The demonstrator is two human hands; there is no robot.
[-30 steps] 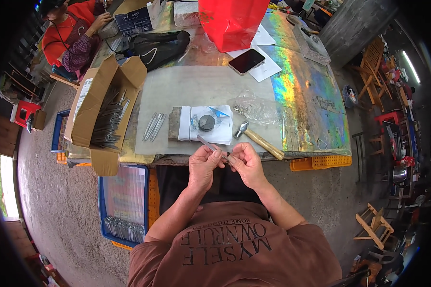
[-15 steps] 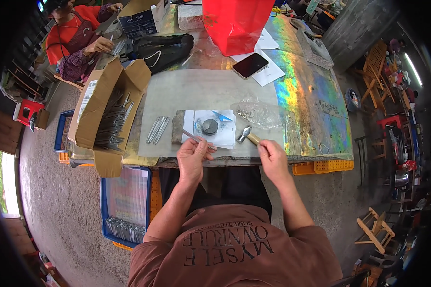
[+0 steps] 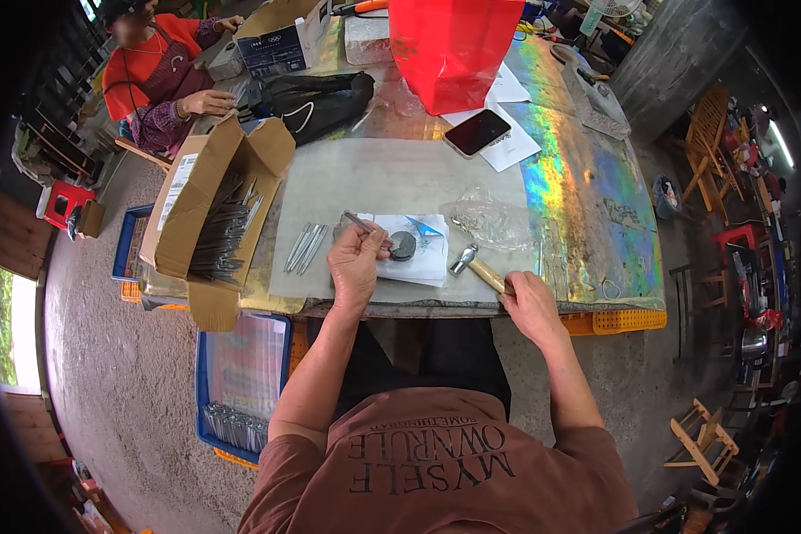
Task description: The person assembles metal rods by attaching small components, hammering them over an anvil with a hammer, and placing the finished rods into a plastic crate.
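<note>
My left hand is closed around a thin metal rod, whose far end sticks out up and to the left. Just right of those fingers, a round dark metal block sits on white paper. My right hand grips the end of the wooden handle of a hammer. Its shiny head points up and left, beside the paper's lower right corner. Left of my left hand, several similar rods lie side by side on the pale sheet covering the table.
An open cardboard box full of rods stands at the left. Crumpled clear plastic, a phone and a red bag lie farther back. A co-worker sits far left. A blue crate is below the table edge.
My left hand has lifted the rod's far end, and its fingers now sit closer to the round block. The hammer has shifted slightly toward me, its handle more steeply angled. The whole view has shifted slightly.
</note>
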